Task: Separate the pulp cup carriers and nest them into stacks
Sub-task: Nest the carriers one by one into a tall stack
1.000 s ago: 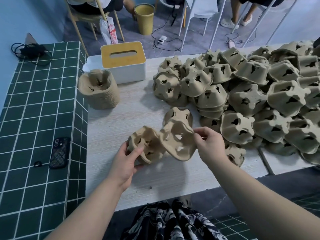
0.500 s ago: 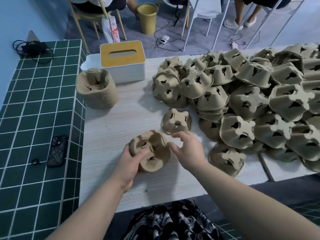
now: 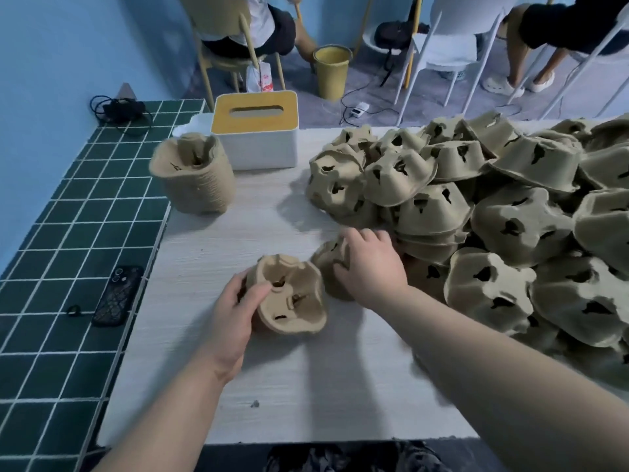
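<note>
Now left hand (image 3: 231, 311) gripping carrier (image 3: 292, 296), right hand (image 3: 369, 264) grasping another (image 3: 326, 258)

Two hands: left hand (image 3: 231, 311) gripping one pulp carrier (image 3: 291, 294) cup side up, right hand (image 3: 369, 264) over a second carrier (image 3: 326, 264) just right of it; one nested stack (image 3: 194, 175) beyond; one loose pile (image 3: 476, 212), uncountable; one tissue box (image 3: 255, 131); one phone (image 3: 117, 296)

My right hand (image 3: 369, 267) covers most of a carrier (image 3: 326, 257); the pile (image 3: 493, 216) runs off the right edge.
</note>
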`<state>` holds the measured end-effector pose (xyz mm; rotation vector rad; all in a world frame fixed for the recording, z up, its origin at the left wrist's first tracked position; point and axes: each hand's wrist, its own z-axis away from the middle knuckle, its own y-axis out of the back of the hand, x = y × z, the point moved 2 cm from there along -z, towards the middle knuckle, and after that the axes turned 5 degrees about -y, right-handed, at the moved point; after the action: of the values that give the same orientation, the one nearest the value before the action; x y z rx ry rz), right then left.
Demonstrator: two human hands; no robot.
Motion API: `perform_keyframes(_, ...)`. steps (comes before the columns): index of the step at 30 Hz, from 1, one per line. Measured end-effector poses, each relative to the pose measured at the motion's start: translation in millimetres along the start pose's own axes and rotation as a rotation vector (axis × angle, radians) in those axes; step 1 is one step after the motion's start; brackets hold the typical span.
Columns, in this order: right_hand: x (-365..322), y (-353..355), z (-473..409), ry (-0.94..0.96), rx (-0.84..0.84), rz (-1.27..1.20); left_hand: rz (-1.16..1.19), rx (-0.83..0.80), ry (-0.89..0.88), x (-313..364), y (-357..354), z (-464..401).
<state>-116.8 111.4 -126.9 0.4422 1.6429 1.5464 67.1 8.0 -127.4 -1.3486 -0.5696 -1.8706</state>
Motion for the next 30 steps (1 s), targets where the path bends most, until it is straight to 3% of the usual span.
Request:
perform_keyframes(9,-9,22,38,0.185,0.403,-0.032,0.106,0.084,-0.229,-35,21,3)
perform_keyframes(12,-2,21,63,0.176,0.461,-0.274,0.12,0.071,-0.323,-47,21,18)
perform_keyframes(16,11,8,104,0.115,0.341,-0.859,0.118,0.032,-0.378,-64,6,47)
perform_keyframes(18,16,-3,126,0.084,0.289,-1.005,0.105,0.036,-0.421,-69,-2,63)
perform_keyframes(23,35,-8,150,0.038,0.273,-1.213,0.15,0.104,-0.462,-74,-15,77)
perform_keyframes(30,38,-25,164,0.165,0.087,-1.236,0.159,0.082,-0.489,-83,-35,76)
